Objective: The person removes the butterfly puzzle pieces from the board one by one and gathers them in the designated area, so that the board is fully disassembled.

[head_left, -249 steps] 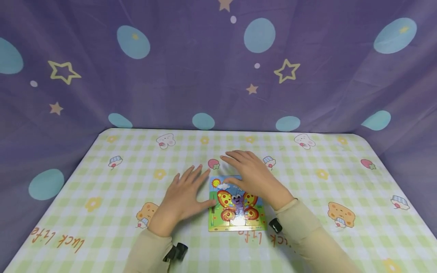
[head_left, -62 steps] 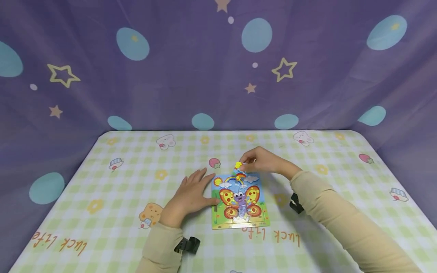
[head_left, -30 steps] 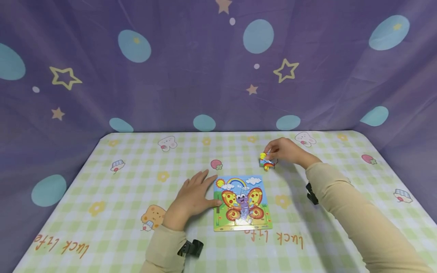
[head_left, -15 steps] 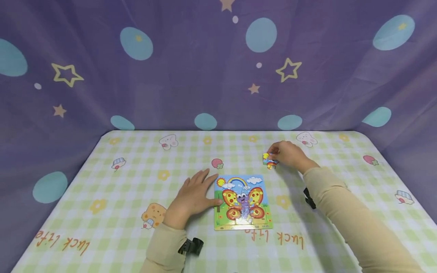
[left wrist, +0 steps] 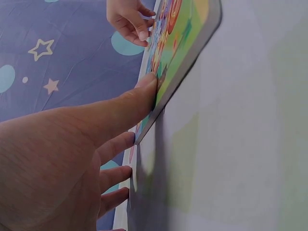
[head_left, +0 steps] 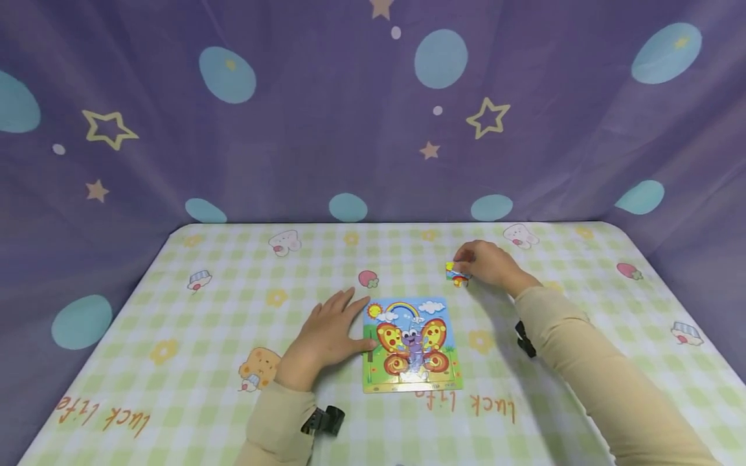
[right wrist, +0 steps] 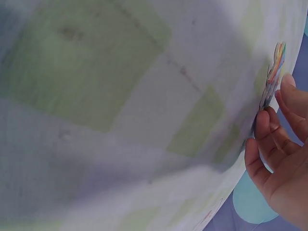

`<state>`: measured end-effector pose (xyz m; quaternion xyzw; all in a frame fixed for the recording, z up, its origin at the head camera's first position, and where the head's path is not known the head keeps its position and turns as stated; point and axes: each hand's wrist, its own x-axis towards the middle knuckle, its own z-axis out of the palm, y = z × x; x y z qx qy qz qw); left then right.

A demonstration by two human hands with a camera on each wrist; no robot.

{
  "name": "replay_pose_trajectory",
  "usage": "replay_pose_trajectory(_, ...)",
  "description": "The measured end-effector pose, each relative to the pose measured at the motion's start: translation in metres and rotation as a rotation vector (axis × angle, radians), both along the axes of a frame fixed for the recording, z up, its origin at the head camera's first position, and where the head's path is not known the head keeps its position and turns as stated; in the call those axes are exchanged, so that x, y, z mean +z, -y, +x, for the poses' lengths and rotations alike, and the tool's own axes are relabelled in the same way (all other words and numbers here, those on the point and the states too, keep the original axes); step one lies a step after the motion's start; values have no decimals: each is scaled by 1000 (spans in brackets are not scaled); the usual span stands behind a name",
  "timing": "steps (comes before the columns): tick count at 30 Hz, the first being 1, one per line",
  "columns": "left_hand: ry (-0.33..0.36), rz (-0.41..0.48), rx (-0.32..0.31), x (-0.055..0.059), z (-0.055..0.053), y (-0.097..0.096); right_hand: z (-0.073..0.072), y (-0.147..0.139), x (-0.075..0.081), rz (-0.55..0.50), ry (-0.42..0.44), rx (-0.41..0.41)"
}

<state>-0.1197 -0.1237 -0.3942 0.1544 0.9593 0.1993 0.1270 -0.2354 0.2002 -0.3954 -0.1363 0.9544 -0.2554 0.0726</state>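
Note:
A square butterfly puzzle [head_left: 412, 346] lies flat on the table, its picture showing a sun, a rainbow and a cloud. My left hand [head_left: 326, 336] rests at its left side with fingers spread; in the left wrist view the thumb [left wrist: 139, 96] presses on the puzzle's edge. Beyond the puzzle's far right corner, my right hand [head_left: 492, 264] pinches a small blue and yellow puzzle piece [head_left: 457, 274] with a bit of rainbow on it. In the right wrist view that piece [right wrist: 276, 67] stands edge-on close to the tablecloth, partly hidden by the fingertips.
A green and white checked tablecloth [head_left: 192, 349] printed with cartoon figures covers the table. Behind its far edge hangs a purple curtain [head_left: 350, 142] with stars and blue dots. A black strap device [head_left: 325, 421] is worn on the left wrist, another [head_left: 526, 339] on the right.
My right hand has come off the puzzle and carried the piece from its top edge to the far right, hardly moving in the last second. My left hand stays on the puzzle's left edge.

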Motion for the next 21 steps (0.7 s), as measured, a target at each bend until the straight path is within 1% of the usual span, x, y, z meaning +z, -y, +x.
replay_pose_trajectory(5, 8, -7, 7, -3, 2, -1, 3, -1, 1, -39, 13, 12)
replay_pose_trajectory(9, 10, -2, 8, -3, 2, -1, 4, 1, 6, -100, 6, 7)
replay_pose_trajectory(14, 13, -5, 6, -3, 1, -1, 6, 5, 9, -140, 17, -4)
replay_pose_trajectory(17, 11, -8, 5, -2, 1, 0, 8, 10, 11, -175, 41, 12)
replay_pose_trajectory(21, 11, -11, 5, -1, 1, 1, 11, 19, 12, -211, 35, 49)
